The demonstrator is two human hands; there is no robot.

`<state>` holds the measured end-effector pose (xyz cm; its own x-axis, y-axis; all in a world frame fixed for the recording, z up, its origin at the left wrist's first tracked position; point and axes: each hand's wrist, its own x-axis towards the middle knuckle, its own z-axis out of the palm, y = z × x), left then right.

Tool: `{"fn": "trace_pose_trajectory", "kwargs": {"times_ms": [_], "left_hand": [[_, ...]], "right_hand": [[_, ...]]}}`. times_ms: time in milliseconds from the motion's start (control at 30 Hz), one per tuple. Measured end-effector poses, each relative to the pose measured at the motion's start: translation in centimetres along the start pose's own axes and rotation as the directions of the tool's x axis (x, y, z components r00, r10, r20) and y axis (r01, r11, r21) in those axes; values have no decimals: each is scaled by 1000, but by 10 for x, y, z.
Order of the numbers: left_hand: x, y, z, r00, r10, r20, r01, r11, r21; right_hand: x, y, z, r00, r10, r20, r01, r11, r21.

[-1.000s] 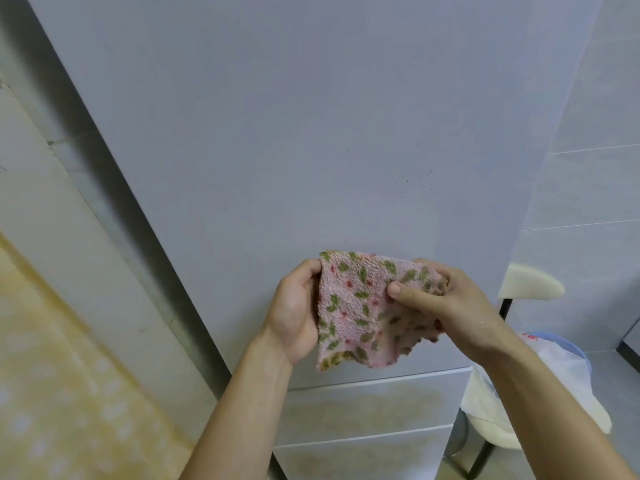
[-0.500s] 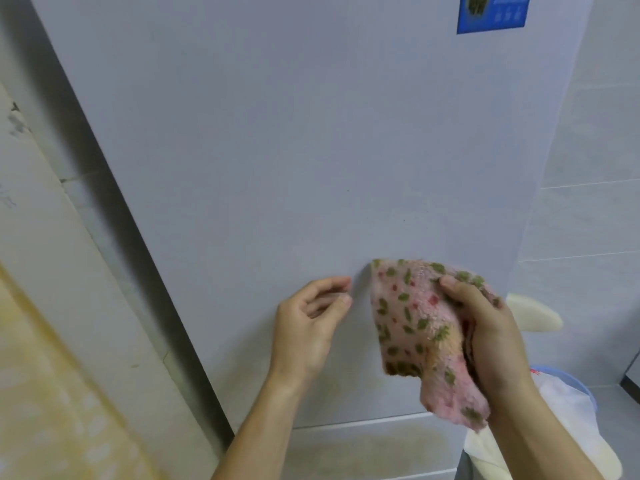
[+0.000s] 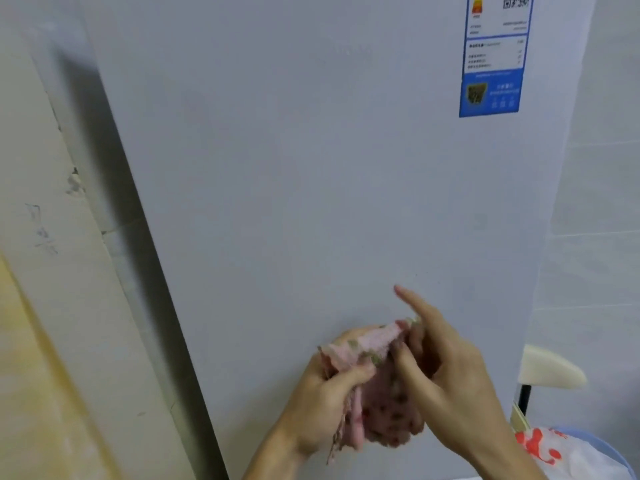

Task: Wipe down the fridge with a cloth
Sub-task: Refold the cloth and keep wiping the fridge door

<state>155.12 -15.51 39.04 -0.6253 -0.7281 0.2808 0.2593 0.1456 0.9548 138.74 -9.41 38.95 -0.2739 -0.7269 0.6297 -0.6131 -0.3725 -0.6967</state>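
The pale grey fridge (image 3: 311,168) fills the middle of the view, its flat door facing me. Low in front of the door, both hands hold a pink cloth (image 3: 367,344) with green leaf print, bunched up between them. My left hand (image 3: 322,400) grips the cloth from the left, thumb over its folded edge. My right hand (image 3: 446,372) holds the cloth's right side with curled fingers, while its index finger sticks out straight toward the door. The image is blurred by motion.
A blue and white energy label (image 3: 491,60) is stuck on the fridge's upper right. A cream wall (image 3: 41,306) stands at the left. At the lower right are a white chair seat (image 3: 547,372) and a blue bin lined with a plastic bag (image 3: 568,452).
My left hand, free half a second ago, has taken hold of the cloth again. The cloth is now bunched between both hands. The view has tilted upward, showing the label.
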Motion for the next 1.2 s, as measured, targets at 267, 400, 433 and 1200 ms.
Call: {"fn": "trace_pose_trajectory", "kwargs": {"times_ms": [267,400,433,1200], "left_hand": [[18,6,-10,914,248,-320,-121,922,367],[36,-9,-21,578,754,-310,-170,483,859],[41,-18,-25,516,817,-257,-162,388,907],[46,23,-111,370,926,-71,61,52,997]], "right_hand": [[17,-10,8,978,73,-197,-91,992,-82],[19,2,52,924,-102,-368,142,986,84],[21,11,64,917,-160,-366,200,977,75],[139,-49,98,754,-615,-230,267,608,-748]]}}
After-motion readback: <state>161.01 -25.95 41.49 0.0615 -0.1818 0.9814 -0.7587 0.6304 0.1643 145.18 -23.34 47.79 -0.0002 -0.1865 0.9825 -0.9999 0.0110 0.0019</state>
